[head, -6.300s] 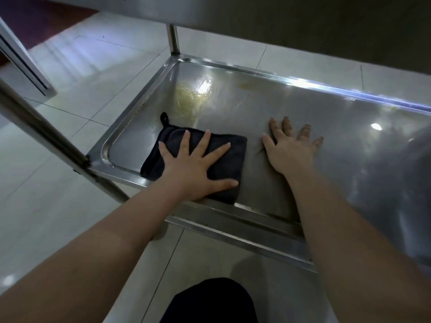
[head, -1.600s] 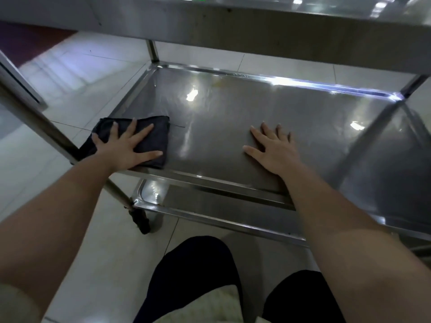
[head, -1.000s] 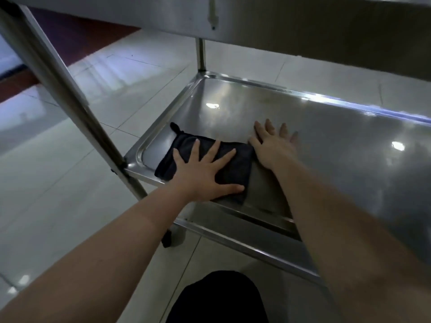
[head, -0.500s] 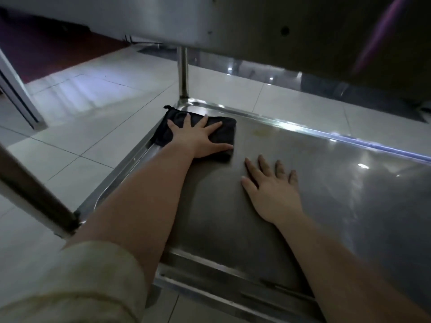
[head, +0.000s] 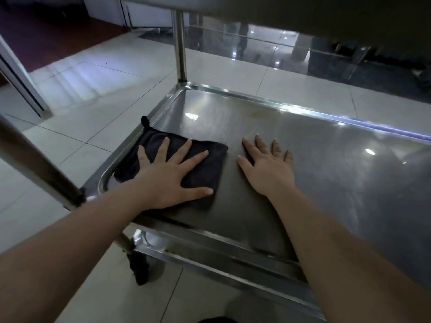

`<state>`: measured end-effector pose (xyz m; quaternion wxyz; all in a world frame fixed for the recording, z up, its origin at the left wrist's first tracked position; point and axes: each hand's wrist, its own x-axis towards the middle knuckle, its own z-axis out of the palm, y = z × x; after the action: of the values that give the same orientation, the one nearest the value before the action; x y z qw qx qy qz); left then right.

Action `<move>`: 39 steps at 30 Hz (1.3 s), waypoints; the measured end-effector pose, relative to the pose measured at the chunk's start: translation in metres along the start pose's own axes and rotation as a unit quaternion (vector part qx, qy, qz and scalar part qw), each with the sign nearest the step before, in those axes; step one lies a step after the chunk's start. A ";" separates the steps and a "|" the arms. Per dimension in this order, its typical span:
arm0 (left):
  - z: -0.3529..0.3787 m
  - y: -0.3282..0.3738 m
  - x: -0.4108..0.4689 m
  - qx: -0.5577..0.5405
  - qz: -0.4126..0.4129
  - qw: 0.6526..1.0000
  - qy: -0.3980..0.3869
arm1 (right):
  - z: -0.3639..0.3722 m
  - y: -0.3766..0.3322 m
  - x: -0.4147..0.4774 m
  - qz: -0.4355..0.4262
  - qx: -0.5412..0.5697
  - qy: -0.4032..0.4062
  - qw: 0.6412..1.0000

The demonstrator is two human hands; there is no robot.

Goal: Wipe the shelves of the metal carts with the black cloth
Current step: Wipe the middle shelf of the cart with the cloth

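The folded black cloth [head: 217, 159] lies flat in the near left corner of the stainless-steel cart shelf [head: 326, 183], its left edge against the raised rim. A small hanging loop at its far corner sticks up over that rim. The left grip [head: 168, 180], a bare hand, rests palm-down on the cloth with all fingers straight and spread wide; it presses the fabric against the metal and curls round nothing. The right grip [head: 268, 173], also a bare hand, lies flat on the bare shelf just beside the cloth's right edge, fingers straight and slightly fanned, with nothing in it.

A faint yellowish smear [head: 258, 115] marks the shelf near its far rim, well apart from both hands. A round steel post [head: 179, 43] rises from the far left corner, and another steel post [head: 35, 164] crosses the view at the near left. Below the near edge shows a lower steel shelf [head: 210, 257] and a dark caster wheel [head: 140, 269]. The cart stands on a pale tiled floor [head: 93, 101].
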<state>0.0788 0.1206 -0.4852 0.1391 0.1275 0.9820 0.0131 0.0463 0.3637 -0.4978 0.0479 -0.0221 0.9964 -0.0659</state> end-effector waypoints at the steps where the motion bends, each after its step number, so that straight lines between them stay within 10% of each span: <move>1: 0.005 0.003 -0.015 0.003 0.003 1.000 -0.001 | -0.001 0.000 -0.001 -0.001 0.002 0.001 1.000; 12: 0.012 0.024 -0.038 0.009 -0.008 1.000 0.006 | -0.034 0.099 -0.042 0.025 0.002 -0.106 0.994; 28: -0.046 0.180 0.176 -0.026 0.024 0.999 0.028 | -0.010 0.126 -0.053 0.055 -0.033 0.000 0.998; 39: 0.000 0.122 0.031 0.017 0.081 0.997 0.009 | -0.014 0.129 -0.051 0.049 -0.003 0.012 0.999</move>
<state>0.0802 0.2465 -0.4864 0.1270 0.2089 0.9696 0.0083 0.0905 0.4958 -0.4962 0.0395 0.0274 0.9970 -0.0607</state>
